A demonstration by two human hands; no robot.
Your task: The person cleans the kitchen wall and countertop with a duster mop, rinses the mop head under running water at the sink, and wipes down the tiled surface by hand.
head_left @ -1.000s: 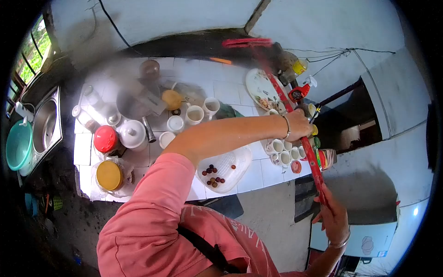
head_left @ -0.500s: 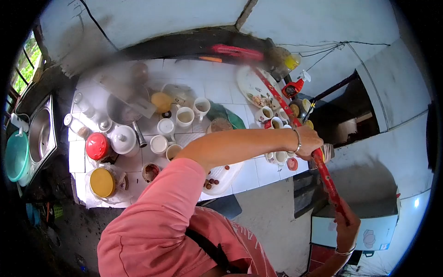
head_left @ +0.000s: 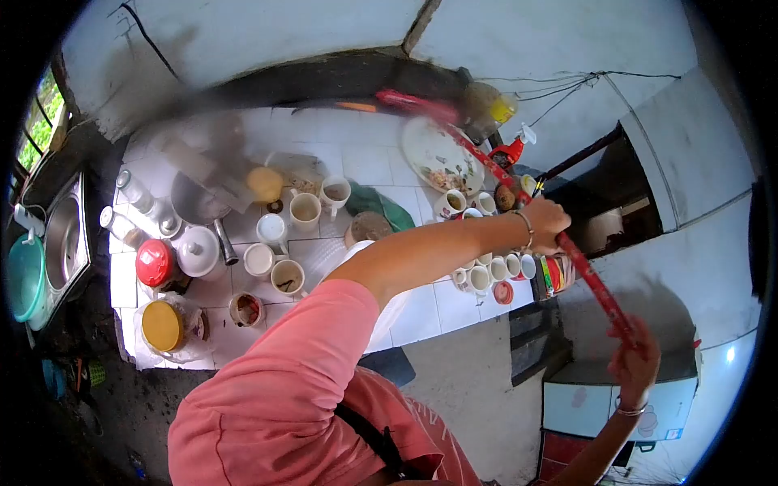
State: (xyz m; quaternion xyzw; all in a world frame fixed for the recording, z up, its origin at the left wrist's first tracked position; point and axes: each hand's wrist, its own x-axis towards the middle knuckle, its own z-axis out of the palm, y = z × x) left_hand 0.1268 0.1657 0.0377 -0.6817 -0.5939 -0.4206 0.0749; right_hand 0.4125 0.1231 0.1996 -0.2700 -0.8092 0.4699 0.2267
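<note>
A long red pole (head_left: 596, 283) runs diagonally across the right side, with a blurred red head (head_left: 417, 105) at its upper left end over the back edge of the tiled table. My left hand (head_left: 545, 223) is closed round the middle of the pole, its arm stretched across the table. Lower right, my right hand (head_left: 636, 360) grips the pole near its lower end. Beneath the upper part of the pole lies a floral oval plate (head_left: 438, 154). Several white cups (head_left: 478, 279) stand under and beside my left forearm.
On the tiled table (head_left: 413, 320) stand a red-lidded jar (head_left: 154, 262), a yellow-lidded jar (head_left: 163, 326), a pan (head_left: 194, 198) and mugs (head_left: 305, 211). A sink (head_left: 65, 243) is at left. A red spray bottle (head_left: 510, 151) stands by the wall. A cabinet (head_left: 600, 409) is lower right.
The pole's head has shifted left and slightly down, and its lower end has swung right. Both hands have moved right with it. The view has shifted, with more mugs visible.
</note>
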